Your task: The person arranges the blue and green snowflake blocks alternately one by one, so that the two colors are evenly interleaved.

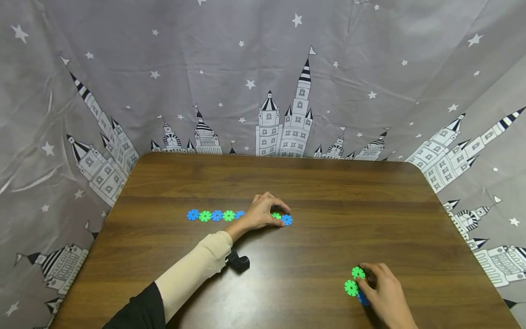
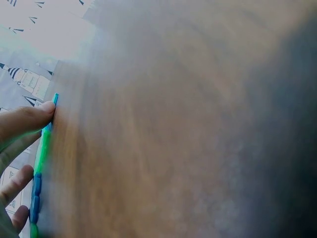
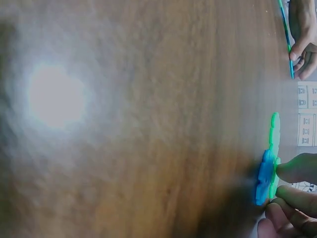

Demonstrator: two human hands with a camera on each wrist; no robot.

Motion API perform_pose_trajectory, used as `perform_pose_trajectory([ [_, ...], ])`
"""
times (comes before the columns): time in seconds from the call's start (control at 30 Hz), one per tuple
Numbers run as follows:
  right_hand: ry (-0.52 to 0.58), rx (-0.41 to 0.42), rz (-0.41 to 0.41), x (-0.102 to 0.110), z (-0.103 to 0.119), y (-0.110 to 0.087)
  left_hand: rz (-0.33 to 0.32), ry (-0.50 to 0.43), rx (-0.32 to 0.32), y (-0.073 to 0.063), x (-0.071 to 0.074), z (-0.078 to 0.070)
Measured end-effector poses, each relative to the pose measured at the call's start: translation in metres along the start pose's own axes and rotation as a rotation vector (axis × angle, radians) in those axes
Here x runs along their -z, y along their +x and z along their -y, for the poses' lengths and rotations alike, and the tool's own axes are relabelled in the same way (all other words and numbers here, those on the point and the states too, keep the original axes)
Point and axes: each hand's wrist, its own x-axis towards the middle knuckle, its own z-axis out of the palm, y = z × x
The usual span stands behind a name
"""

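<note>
A row of notched plastic discs, alternating blue and green, lies across the table; its near-left piece is a blue disc (image 1: 192, 214). My left hand (image 1: 260, 213) arches over the row and hides part of it. Thumb and forefinger pinch the edges of the blue end disc (image 1: 286, 220), beside a green disc (image 1: 276, 215). At front right, my right hand (image 1: 386, 292) pinches a green disc (image 1: 358, 273) between thumb and fingers. Against it sit another green disc (image 1: 351, 288) and a blue disc (image 1: 363, 298), partly covered by the hand. The right wrist view shows this cluster (image 3: 265, 176) edge-on.
The brown wooden table (image 1: 328, 192) ends at a grey curtain (image 1: 230, 105) printed with castles and stars. A small black device (image 1: 238, 262) sits by my left wrist, under the cream sleeve (image 1: 197, 265).
</note>
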Motion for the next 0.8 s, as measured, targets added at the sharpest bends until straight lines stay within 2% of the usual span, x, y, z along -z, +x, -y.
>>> perform_pose_trajectory([
  [0.43,-0.021,0.032,0.002,0.004,0.001,0.007,-0.005,0.001,0.007,-0.001,0.001,0.001],
  [0.67,-0.05,0.017,0.069,0.005,0.004,0.013,0.0,-0.006,0.012,-0.001,0.001,0.001],
  [0.8,-0.063,0.031,0.065,0.004,0.006,0.018,-0.003,-0.007,0.01,0.0,0.0,0.001],
])
